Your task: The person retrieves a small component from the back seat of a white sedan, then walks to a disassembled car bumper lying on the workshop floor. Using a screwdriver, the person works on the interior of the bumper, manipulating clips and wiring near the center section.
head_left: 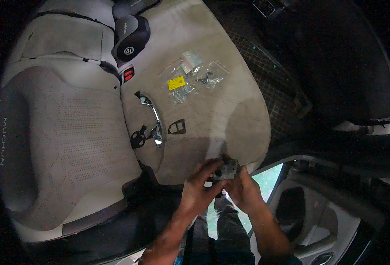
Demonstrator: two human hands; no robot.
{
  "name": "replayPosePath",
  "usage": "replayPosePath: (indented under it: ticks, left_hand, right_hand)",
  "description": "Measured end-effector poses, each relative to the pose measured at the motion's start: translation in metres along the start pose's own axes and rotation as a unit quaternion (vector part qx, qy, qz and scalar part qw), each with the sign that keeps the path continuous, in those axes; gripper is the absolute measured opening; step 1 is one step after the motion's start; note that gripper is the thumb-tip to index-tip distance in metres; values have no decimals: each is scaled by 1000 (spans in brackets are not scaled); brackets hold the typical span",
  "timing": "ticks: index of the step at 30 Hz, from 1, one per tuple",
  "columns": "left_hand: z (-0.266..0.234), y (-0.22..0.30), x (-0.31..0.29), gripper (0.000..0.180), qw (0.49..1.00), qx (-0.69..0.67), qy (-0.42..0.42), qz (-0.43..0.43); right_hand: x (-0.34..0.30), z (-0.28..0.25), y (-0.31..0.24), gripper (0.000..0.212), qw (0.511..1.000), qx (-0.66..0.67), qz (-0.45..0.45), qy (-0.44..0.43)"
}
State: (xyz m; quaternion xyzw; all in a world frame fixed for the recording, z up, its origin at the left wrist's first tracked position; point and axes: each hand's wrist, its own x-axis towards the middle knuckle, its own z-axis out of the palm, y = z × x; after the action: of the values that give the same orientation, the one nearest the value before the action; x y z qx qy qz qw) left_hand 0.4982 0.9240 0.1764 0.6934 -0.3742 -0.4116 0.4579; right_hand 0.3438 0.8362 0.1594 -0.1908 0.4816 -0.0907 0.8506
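Both hands meet over the front edge of the car seat around a small blocky grey metal part with dark areas point(228, 169), perhaps a latch; its exact kind cannot be made out. My left hand point(198, 187) grips its left side, fingers curled over the top. My right hand point(246, 191) pinches the right side, with part of the piece hidden by the fingers. Farther up on the seat cushion point(230, 115) lies a chrome car door handle point(155, 115). Beside it are a black round-ended part point(138, 138) and a small black trim frame point(176, 127).
Clear plastic zip bags point(188, 90) with small parts and a yellow label lie on the cushion. The seat backrest point(78, 128) rises at left, near a red seat belt buckle point(128, 74). A dark floor mat point(265, 66) is at right, an open door panel point(318, 216) lower right.
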Motion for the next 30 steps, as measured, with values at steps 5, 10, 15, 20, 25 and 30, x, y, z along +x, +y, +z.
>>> replayPosePath:
  ticks: [5, 10, 15, 20, 25, 30]
  left_hand:
    - [-7, -27, -2, 46, 992, -14, 74, 100]
    - [2, -45, -3, 34, 696, -688, 44, -203]
    - [5, -45, -6, 33, 686, -700, 27, -196]
    - [-1, -50, -11, 33, 652, -737, -3, -179]
    - [-3, -54, -13, 34, 697, -691, 40, -188]
    - [-4, -39, -19, 48, 903, -400, 97, -126]
  right_hand:
    - [-21, -5, -16, 85, 986, -53, -111, -117]
    - [-25, -3, -23, 85, 980, -69, -143, -121]
    - [-16, -4, -14, 67, 979, -76, -145, -118]
    - [-12, -3, -4, 66, 978, -106, -149, -98]
    - [-10, -2, -2, 60, 976, -138, -135, -105]
    - [-1, 3, 3, 66, 977, -134, -133, -101]
